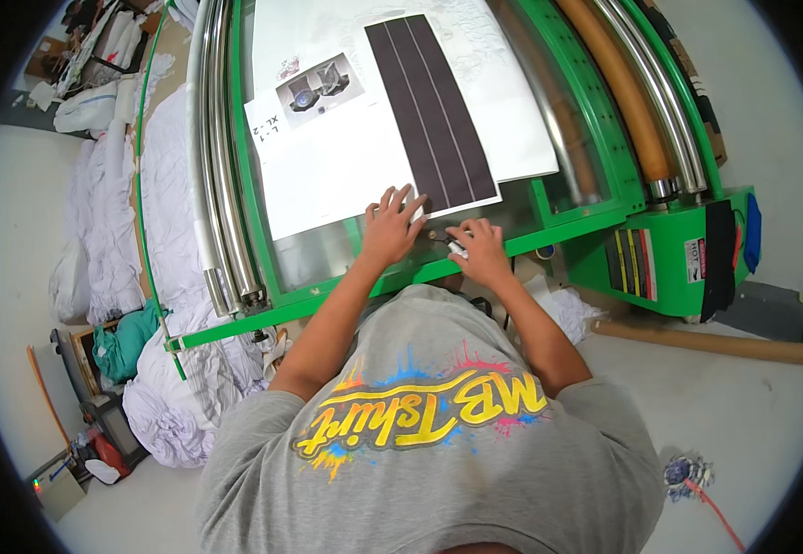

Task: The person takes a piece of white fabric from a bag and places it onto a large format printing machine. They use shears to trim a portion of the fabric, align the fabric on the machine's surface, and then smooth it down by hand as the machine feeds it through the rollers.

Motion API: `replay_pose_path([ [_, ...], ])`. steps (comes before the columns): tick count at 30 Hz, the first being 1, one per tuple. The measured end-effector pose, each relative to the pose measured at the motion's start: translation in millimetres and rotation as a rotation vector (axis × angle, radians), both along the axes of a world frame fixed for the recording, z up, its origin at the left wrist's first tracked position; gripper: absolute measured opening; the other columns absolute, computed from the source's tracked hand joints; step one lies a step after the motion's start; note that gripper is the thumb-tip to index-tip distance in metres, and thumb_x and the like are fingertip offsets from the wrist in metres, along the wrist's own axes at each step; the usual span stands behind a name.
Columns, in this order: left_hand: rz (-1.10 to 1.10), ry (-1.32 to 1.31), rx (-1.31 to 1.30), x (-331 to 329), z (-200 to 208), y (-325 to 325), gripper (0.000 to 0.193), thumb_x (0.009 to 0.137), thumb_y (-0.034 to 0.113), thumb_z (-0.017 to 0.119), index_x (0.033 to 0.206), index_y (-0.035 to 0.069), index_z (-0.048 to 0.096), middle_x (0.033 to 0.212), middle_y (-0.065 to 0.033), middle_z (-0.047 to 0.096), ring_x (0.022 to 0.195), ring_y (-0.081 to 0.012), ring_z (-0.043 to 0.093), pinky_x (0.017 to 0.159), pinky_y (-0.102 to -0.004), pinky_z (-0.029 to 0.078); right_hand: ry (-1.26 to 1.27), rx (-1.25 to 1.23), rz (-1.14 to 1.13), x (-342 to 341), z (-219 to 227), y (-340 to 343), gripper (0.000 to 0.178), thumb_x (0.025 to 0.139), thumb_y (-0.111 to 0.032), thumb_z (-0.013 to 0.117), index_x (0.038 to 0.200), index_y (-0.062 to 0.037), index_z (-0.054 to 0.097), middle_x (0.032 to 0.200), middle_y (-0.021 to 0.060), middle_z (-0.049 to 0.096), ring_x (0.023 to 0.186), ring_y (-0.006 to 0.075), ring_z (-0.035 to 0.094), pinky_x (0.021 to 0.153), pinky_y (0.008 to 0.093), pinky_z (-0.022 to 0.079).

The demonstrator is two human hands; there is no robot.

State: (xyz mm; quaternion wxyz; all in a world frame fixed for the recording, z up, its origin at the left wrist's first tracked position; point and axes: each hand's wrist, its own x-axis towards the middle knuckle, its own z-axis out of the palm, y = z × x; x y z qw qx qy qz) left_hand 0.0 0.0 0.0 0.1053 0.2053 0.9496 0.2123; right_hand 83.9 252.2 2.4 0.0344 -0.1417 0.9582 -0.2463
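My left hand (pixel 389 226) lies with fingers spread on the lower edge of a white sheet (pixel 328 185), beside the near corner of a dark printed panel (pixel 434 120) with two pale lengthwise lines. Just right of it, my right hand (pixel 483 251) is closed around a small tool (pixel 458 249) with a white handle and a dark head; its exact kind is too small to make out. The tool's head is close to the panel's near edge. A photo of two dark objects (pixel 319 87) is printed on the sheet.
The sheets rest on the metal bed of a green-framed roller machine (pixel 305 300). Steel rollers (pixel 226 166) run along its left, a brown roller (pixel 628 92) along its right. Piled white fabric (pixel 175 406) lies at left. A cardboard tube (pixel 706 342) is on the floor at right.
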Motion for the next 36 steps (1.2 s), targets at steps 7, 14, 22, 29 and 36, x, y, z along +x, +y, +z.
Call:
replay_pose_path([
  [7,0.112,-0.005,-0.172,23,0,38,0.049,0.114,0.051,0.057,0.153,0.022,0.067,0.177,-0.0081,0.044,0.167,-0.0371,0.033,0.125,-0.0692,0.033,0.07,0.004,0.18,-5,-6,54,0.054,0.09,-0.027,0.085,0.142,-0.0161,0.075,0.128,0.0068,0.066,0.126,0.0281,0.059,0.106,0.0475,0.043],
  [14,0.265,-0.025,-0.097,33,1,55,0.052,0.113,0.048,0.061,0.158,0.021,0.063,0.18,-0.0119,0.04,0.166,-0.037,0.034,0.126,-0.0656,0.033,0.182,-0.042,0.163,-26,0,76,0.054,0.098,-0.033,0.08,0.147,-0.0122,0.071,0.143,0.0133,0.064,0.139,0.0331,0.056,0.114,0.0492,0.043],
  [22,0.74,0.173,0.05,147,-6,-14,0.054,0.109,0.04,0.067,0.156,0.013,0.061,0.167,-0.0186,0.048,0.154,-0.0417,0.044,0.122,-0.0607,0.037,0.073,0.222,0.101,-68,-7,46,0.046,0.104,-0.042,0.072,0.135,-0.008,0.074,0.146,0.0133,0.065,0.142,0.0324,0.056,0.115,0.0551,0.04],
  [29,1.412,-0.085,-0.046,337,-64,-64,0.054,0.104,0.038,0.071,0.148,0.007,0.063,0.148,-0.0236,0.057,0.139,-0.0431,0.055,0.112,-0.0607,0.047,0.13,0.344,0.1,-48,0,24,0.049,0.105,-0.042,0.07,0.139,-0.0074,0.068,0.151,0.0177,0.062,0.143,0.0361,0.057,0.115,0.0595,0.04],
  [36,1.741,-0.801,-0.068,495,-173,-11,0.06,0.104,0.046,0.071,0.158,0.021,0.061,0.147,-0.0227,0.056,0.141,-0.0453,0.056,0.118,-0.0603,0.047,0.098,0.097,0.755,-29,7,-49,0.039,0.103,-0.029,0.073,0.136,-0.0084,0.071,0.14,0.0159,0.067,0.136,0.0368,0.061,0.113,0.0552,0.041],
])
